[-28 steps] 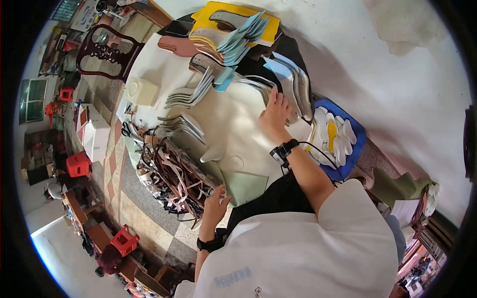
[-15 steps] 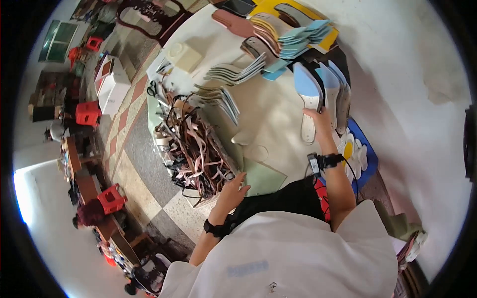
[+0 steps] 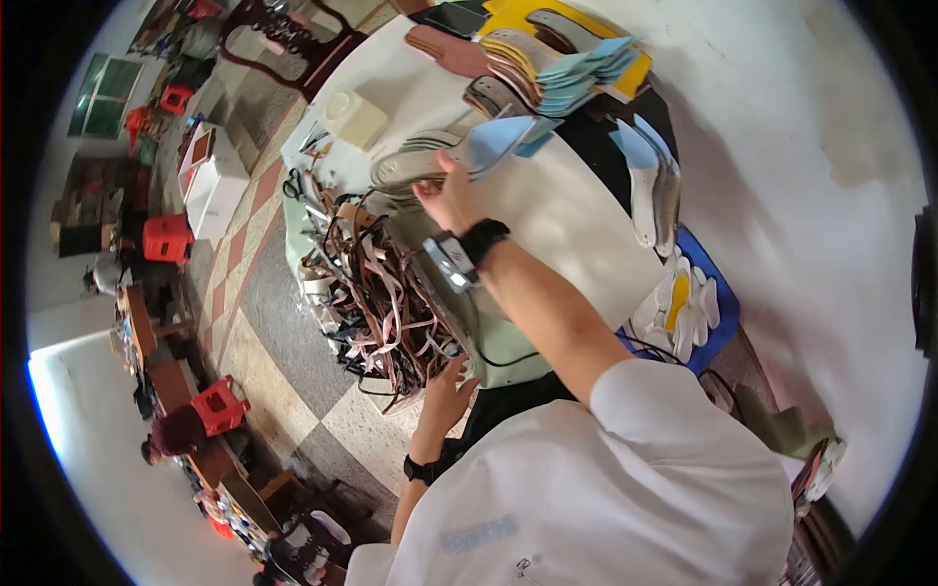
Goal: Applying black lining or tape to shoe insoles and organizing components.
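Note:
A pale insole with a light-blue end lies over the stack of grey insoles at the table's middle left. My right hand is closed at its near edge, thumb on top, the other fingers curled beside it. My left hand rests at the near corner of a box heaped with brown, pink and black straps. Its fingers are apart, with nothing visible in them. More blue-ended insoles stand in a row at the table's right side.
Stacked brown, yellow and teal insoles fill the far end. A cream plastic container stands far left, with scissors near the straps. A blue tray of white pieces sits right, beside the wall.
My right hand has carried one blue-ended insole from the right-hand row leftward onto the grey stack, turning it sideways. My left hand has stayed near the strap box, shifting slightly.

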{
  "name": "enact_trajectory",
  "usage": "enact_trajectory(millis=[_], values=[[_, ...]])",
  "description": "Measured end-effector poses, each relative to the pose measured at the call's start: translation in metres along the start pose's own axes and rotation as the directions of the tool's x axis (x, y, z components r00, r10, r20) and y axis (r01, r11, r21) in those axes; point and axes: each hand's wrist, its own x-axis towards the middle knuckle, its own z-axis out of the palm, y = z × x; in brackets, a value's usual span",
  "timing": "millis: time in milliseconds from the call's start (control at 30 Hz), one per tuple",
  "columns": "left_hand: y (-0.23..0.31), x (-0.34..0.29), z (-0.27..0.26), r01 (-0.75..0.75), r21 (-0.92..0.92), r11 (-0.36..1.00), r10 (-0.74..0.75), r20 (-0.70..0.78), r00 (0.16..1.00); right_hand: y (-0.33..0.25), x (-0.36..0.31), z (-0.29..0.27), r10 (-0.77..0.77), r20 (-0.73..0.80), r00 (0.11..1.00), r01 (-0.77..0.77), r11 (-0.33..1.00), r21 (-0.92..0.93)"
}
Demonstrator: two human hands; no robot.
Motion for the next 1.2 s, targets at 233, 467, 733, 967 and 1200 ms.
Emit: enact_trajectory(millis=[233,467,733,967,1200], values=[[-0.013,-0.006,0.004,0.11,0.064,0.992,-0.113,0.037,0.993,-0.001,0.019,-0.004,0.069,-0.119,0.991,-0.082,0.991,-0.103],[-0.001,0.009,0.008,0.009,0.066,0.998,-0.016,0.105,0.994,-0.093,-0.091,-0.049,0.193,0.244,0.95,-0.028,0.834,-0.55],[0.024,0.027,0.019,-0.095,0.13,0.987,0.073,0.165,0.984,-0.224,-0.144,-0.155,-0.594,0.729,0.34,-0.036,-0.783,-0.621],[0.044,0.03,0.022,-0.105,0.139,0.985,0.077,0.191,0.979,-0.22,-0.14,-0.176,-0.568,0.709,0.417,-0.197,-0.818,-0.54],[0.044,0.029,0.023,-0.098,0.169,0.981,0.067,0.179,0.982,-0.217,-0.117,-0.17,-0.599,0.663,0.449,-0.226,-0.794,-0.565]])
